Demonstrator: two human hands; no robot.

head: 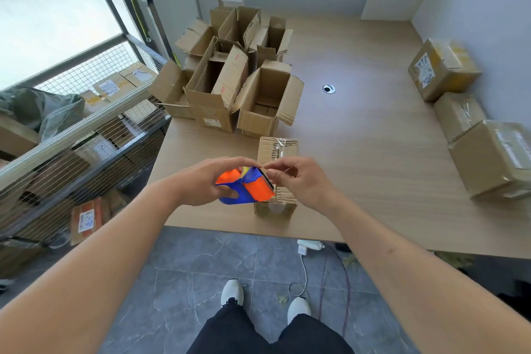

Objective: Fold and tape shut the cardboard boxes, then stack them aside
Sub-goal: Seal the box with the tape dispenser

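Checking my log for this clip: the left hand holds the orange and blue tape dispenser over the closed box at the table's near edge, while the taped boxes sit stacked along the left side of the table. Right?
Not quite. In the head view the taped boxes sit along the table's right side; the left holds open boxes. The left hand does hold the tape dispenser over the closed box.

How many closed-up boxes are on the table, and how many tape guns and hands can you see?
Closed boxes: 4
Tape gun: 1
Hands: 2, left hand and right hand
Total: 7
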